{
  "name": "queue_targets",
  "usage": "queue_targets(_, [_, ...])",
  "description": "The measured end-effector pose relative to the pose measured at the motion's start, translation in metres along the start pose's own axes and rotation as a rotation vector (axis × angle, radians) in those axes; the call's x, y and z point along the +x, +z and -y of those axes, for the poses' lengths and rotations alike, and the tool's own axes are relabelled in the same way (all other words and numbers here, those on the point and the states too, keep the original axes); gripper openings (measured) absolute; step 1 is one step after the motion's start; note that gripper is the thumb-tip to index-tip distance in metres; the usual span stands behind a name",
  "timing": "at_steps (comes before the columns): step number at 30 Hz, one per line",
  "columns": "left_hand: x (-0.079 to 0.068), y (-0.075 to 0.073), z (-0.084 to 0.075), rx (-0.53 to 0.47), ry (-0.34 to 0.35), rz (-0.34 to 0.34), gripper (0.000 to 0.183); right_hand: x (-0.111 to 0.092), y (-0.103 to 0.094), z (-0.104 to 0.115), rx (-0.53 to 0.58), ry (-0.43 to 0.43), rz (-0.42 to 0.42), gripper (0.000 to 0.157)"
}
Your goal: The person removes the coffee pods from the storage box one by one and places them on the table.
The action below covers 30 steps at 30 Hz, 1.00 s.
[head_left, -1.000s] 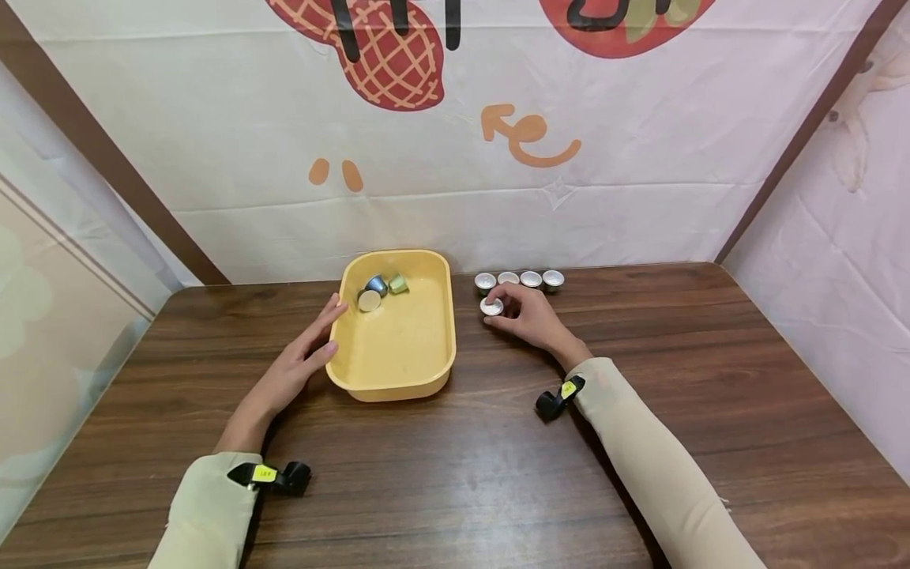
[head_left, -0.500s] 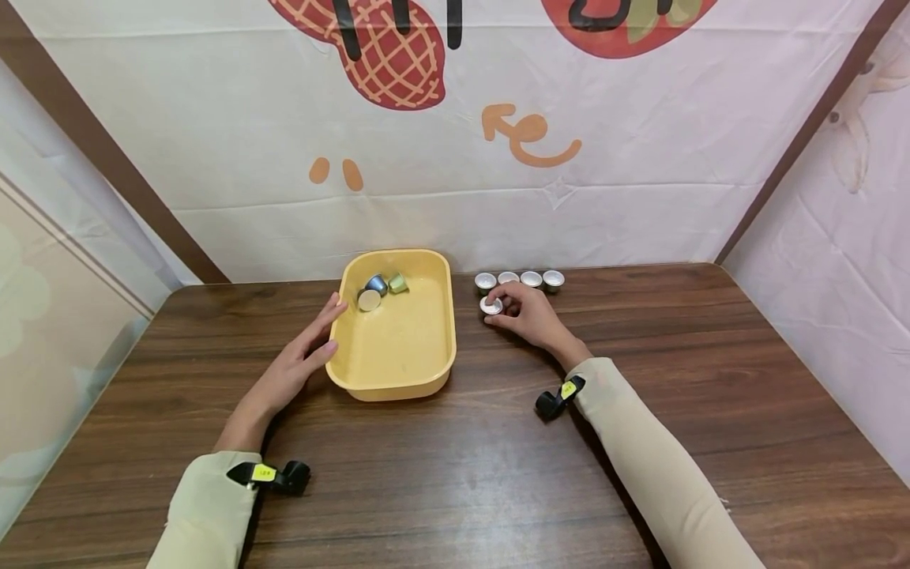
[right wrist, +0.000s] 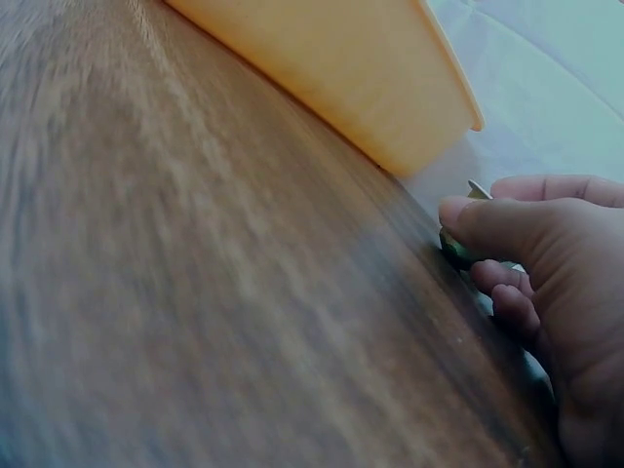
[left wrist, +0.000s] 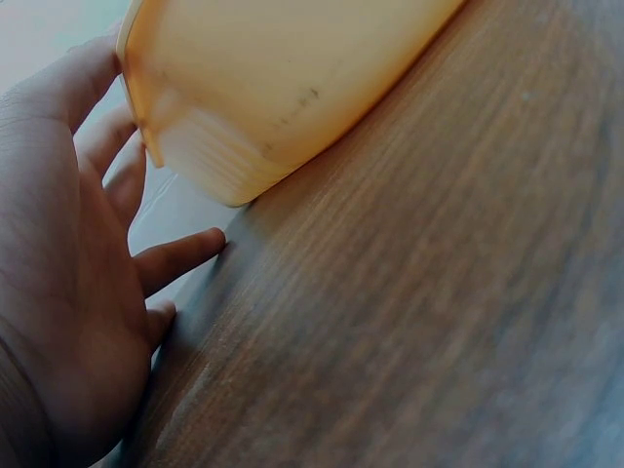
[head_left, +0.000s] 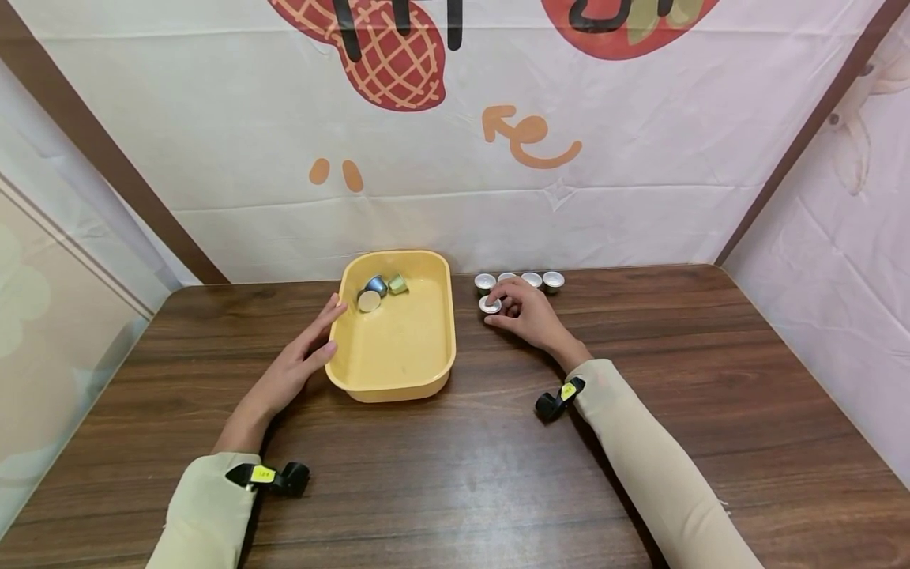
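Observation:
My right hand (head_left: 529,316) pinches a coffee capsule (head_left: 490,305) between thumb and fingers, its silver foil lid facing up. In the right wrist view that capsule (right wrist: 454,250) shows a dark green side and sits at the tabletop. Just behind it several more capsules (head_left: 531,280) stand in a row, lids up; the hand partly covers one. My left hand (head_left: 295,367) touches the left rim of a yellow plastic tub (head_left: 390,393) with its fingers extended. Inside the tub, at the back left, lie a blue capsule (head_left: 377,285), a green capsule (head_left: 398,284) and one with its pale lid showing (head_left: 369,301).
The brown wood-grain table (head_left: 455,490) ends at the back against a white printed cloth (head_left: 455,205). Further cloth panels hang at both sides. A black wrist camera (head_left: 550,405) sits at the right cuff, another camera (head_left: 287,479) at the left.
My right hand and the pinched capsule have shifted very slightly left, covering a little more of the row behind. The left hand and tub have stayed put.

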<state>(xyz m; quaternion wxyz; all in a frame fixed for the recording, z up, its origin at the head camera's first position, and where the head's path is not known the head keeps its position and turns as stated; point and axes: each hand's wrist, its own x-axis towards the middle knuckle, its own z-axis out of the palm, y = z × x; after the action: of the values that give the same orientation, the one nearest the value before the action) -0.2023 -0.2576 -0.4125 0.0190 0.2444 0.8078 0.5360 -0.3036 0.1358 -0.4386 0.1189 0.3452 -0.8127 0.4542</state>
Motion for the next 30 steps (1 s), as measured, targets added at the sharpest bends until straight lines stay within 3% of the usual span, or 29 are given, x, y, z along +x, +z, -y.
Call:
queue_targets(7, [-0.001, -0.001, 0.001, 0.010, -0.006, -0.005, 0.056, -0.001, 0.000, 0.002, -0.006, 0.007, -0.004, 0.022])
queue_targets(15, [0.000, 0.000, 0.002, 0.022, -0.025, -0.013, 0.055, -0.001, 0.000, 0.004, 0.026, -0.075, -0.065, 0.017])
queue_targets(24, [-0.001, 0.000, 0.000, 0.009, -0.022, -0.014, 0.057, 0.003, -0.004, 0.013, -0.051, -0.041, -0.097, 0.010])
queue_targets(30, [-0.001, 0.000, 0.001, 0.004, -0.024, -0.013, 0.057, 0.008, -0.010, 0.025, -0.037, -0.057, -0.122, 0.010])
